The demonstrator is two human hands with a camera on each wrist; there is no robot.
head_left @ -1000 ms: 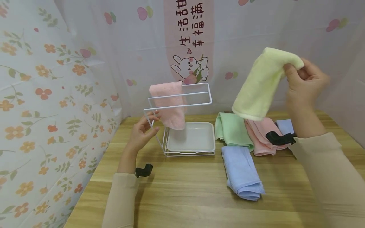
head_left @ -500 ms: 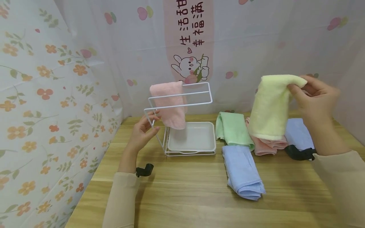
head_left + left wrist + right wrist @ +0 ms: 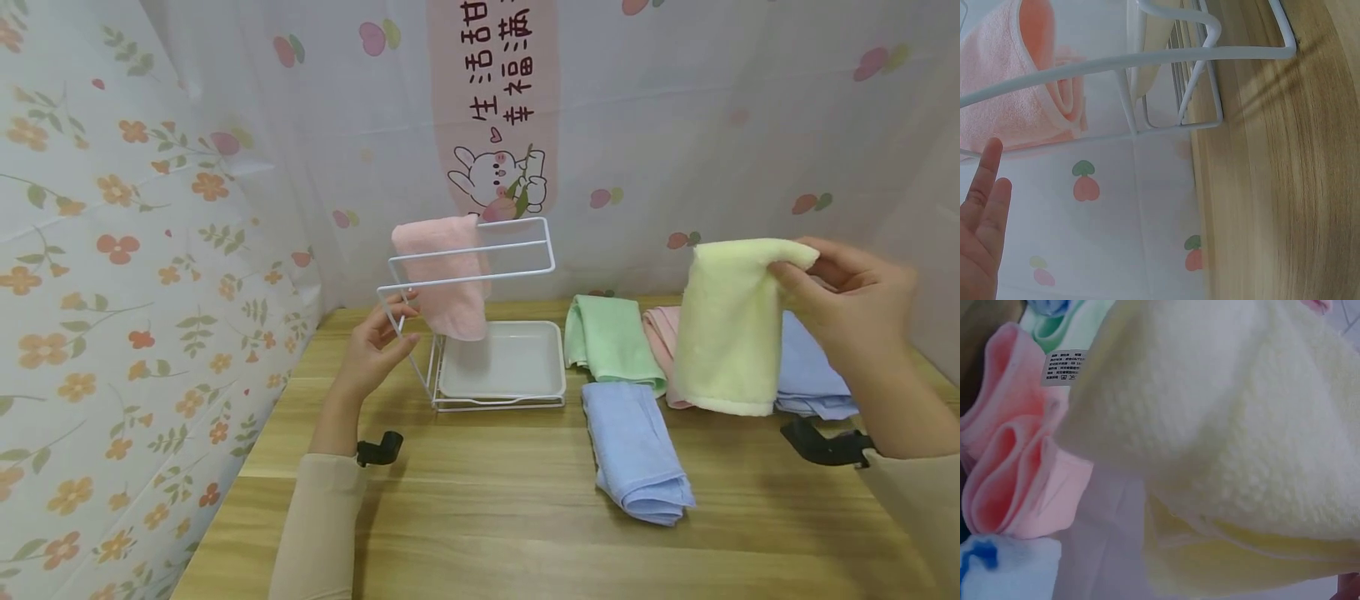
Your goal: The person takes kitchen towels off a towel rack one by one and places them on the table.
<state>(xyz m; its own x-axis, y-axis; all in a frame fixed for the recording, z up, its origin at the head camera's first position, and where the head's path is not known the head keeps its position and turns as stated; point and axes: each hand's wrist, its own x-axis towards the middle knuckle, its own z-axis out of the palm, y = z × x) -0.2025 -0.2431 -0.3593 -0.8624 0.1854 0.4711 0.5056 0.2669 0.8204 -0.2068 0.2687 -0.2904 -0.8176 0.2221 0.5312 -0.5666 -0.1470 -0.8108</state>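
Observation:
A pale yellow towel (image 3: pixel 731 329) hangs folded from my right hand (image 3: pixel 862 292), whose thumb and fingers pinch its upper right corner above the table. Close up, this towel fills most of the right wrist view. My left hand (image 3: pixel 378 342) holds the left side frame of a white wire rack (image 3: pixel 480 277), fingers behind the wires and thumb toward the front. Only two fairly straight fingers (image 3: pixel 991 200) show in the left wrist view. Over the left end of the rack's top bars drapes a pink towel (image 3: pixel 446 271). A white tray (image 3: pixel 502 367) sits in the rack's base.
Right of the rack lie a folded green towel (image 3: pixel 611 342), a blue towel (image 3: pixel 637 454) nearer the front, a pink towel (image 3: pixel 660 333) partly hidden behind the yellow one, and another blue towel (image 3: pixel 810 375). Printed cloth hangs behind and left of the wooden table (image 3: pixel 480 517).
My right hand has moved right and down with the yellow towel, which now hangs in front of the folded pink towel. My left hand and the rack have stayed put.

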